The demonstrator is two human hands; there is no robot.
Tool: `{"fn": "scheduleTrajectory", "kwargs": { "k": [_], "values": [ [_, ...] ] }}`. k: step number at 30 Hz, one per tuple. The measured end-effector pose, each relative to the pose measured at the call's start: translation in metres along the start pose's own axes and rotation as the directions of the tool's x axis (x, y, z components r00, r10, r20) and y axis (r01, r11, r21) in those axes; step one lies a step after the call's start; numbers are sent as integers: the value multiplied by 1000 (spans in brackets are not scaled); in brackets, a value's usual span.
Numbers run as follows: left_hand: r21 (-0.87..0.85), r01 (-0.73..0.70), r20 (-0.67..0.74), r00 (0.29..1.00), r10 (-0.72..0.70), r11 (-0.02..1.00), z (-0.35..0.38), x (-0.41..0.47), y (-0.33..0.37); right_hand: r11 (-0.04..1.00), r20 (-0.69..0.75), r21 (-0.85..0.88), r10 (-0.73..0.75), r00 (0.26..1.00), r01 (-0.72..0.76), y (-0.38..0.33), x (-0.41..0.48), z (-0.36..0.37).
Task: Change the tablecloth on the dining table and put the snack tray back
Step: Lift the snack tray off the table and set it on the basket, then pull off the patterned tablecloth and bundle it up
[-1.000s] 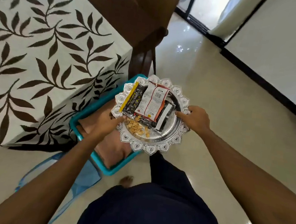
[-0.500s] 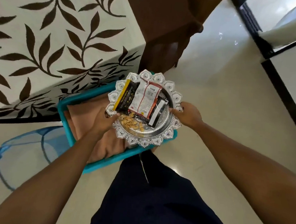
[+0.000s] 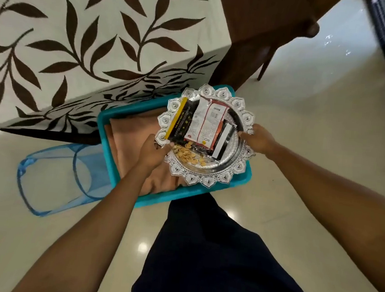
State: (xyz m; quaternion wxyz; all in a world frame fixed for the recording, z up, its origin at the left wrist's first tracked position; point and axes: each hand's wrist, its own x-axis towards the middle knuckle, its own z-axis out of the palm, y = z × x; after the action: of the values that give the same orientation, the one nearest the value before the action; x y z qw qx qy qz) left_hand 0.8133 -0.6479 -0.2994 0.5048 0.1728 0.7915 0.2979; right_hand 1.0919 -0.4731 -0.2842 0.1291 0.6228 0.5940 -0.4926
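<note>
Across the upper left of the view spreads the counter, covered by a cream tablecloth [image 3: 85,29] printed with dark brown leaves, its edge hanging down toward the pale glossy floor [image 3: 305,138]. Beyond its corner stands a dark wooden chair [image 3: 263,35]. On the floor beside the counter sits a teal plastic tub [image 3: 121,186] holding a folded peach cloth [image 3: 128,146], with a clear blue lid [image 3: 49,179] lying on the floor just to its left. The person's dark trouser leg [image 3: 218,261] fills the lower middle.

Above the tub's right half is the snack tray [image 3: 207,180], a round silver dish with a scalloped, embossed rim, held level between both hands. The left hand [image 3: 151,151] grips the near-left rim, fingers [image 3: 163,146] curled closed over the edge. The right hand [image 3: 258,139] clasps the right rim, thumb on top and the other fingers tucked beneath, out of sight.

On the tray lie a black packet with a yellow stripe [image 3: 182,121], a white and red packet [image 3: 206,123] overlapping it, and a black and white packet [image 3: 223,141] at the right. Loose golden snack pieces [image 3: 188,156] are heaped at the near side, just beside the left thumb.
</note>
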Motion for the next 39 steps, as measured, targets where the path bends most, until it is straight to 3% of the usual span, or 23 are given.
{"fn": "scheduleTrajectory", "kwargs": {
  "k": [7, 13, 17, 20, 22, 25, 27, 29, 33, 39],
  "values": [
    [43, 41, 5, 999, -41, 998, -20, 4, -17, 998, -14, 37, -58, 998, 59, -18, -1, 15],
    [88, 40, 31, 999, -43, 995, -30, 6, -16, 998, -94, 22, 55, 994, -53, -17, -4, 19],
    [51, 81, -10, 997, -80, 995, -45, 8, -20, 998, -339, 24, 63, 939, -58, -22, -12, 33],
    [51, 101, -42, 994, -99, 994, -60, 8, -33, 997, -576, -67, -58, 815, 23, -35, -21, 50],
    [83, 135, -88, 988, -128, 987, -72, 9, -46, 994, -637, -103, -96, 765, 40, -46, -30, 61],
    [86, 216, -147, 968, -202, 973, -93, 10, -73, 990, -583, 105, -14, 812, 92, -65, -36, 81],
    [69, 239, -173, 959, -225, 968, -107, 9, -95, 942, -488, 307, 33, 872, 136, -78, -40, 95],
    [65, 251, -180, 955, -236, 966, -112, -1, -100, 904, -408, 401, 34, 913, 145, -89, -47, 106],
    [37, 297, -215, 935, -283, 954, -119, -30, -96, 908, -232, 372, -109, 967, 192, -111, -62, 134],
    [120, 352, -93, 935, -342, 928, -115, -45, -126, 946, -34, 196, -258, 966, 260, -125, -78, 173]
  ]
}}
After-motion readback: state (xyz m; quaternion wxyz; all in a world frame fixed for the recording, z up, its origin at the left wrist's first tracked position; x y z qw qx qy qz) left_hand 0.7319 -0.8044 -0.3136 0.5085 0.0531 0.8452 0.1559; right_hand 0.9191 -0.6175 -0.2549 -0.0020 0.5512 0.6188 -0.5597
